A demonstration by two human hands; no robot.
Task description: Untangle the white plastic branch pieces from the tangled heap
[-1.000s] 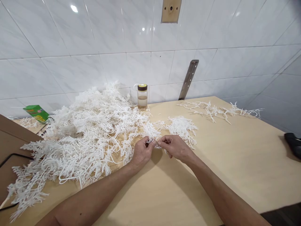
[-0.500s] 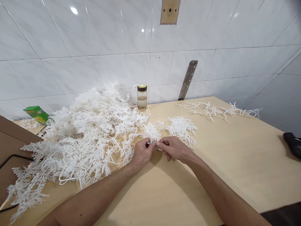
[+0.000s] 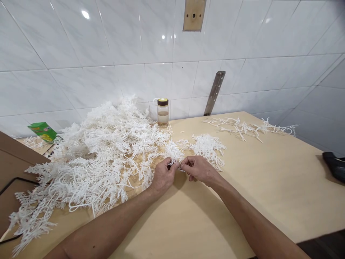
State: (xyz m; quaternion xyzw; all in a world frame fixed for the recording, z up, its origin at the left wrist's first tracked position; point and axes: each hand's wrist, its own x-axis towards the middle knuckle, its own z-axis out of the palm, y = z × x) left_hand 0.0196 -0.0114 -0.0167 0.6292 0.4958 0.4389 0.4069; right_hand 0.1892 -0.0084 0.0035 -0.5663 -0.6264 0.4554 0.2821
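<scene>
My left hand (image 3: 165,175) is closed, thumb against fingers, on the base of a white branched plastic sprig (image 3: 174,150) whose fine tips fan out away from me. Close beside it, my right hand (image 3: 198,169) pinches with thumb and forefinger near the same stem; what lies between those fingertips is too small to make out. Just beyond my right hand lies a small heap of white sprigs (image 3: 207,147). To the left of my left hand spreads a big tangled pile of white branched sprigs (image 3: 107,144).
A clear bottle with a dark lid (image 3: 162,114) stands by the tiled wall. Bare white stems (image 3: 242,127) lie at the back right. A green box (image 3: 43,132) and a brown carton (image 3: 16,169) are at the left. A black object (image 3: 334,166) sits at the table's right edge.
My right fingertips have drawn slightly away to the right from my left thumb. The left hand stays about where it was, and the camera view has shifted a little.
</scene>
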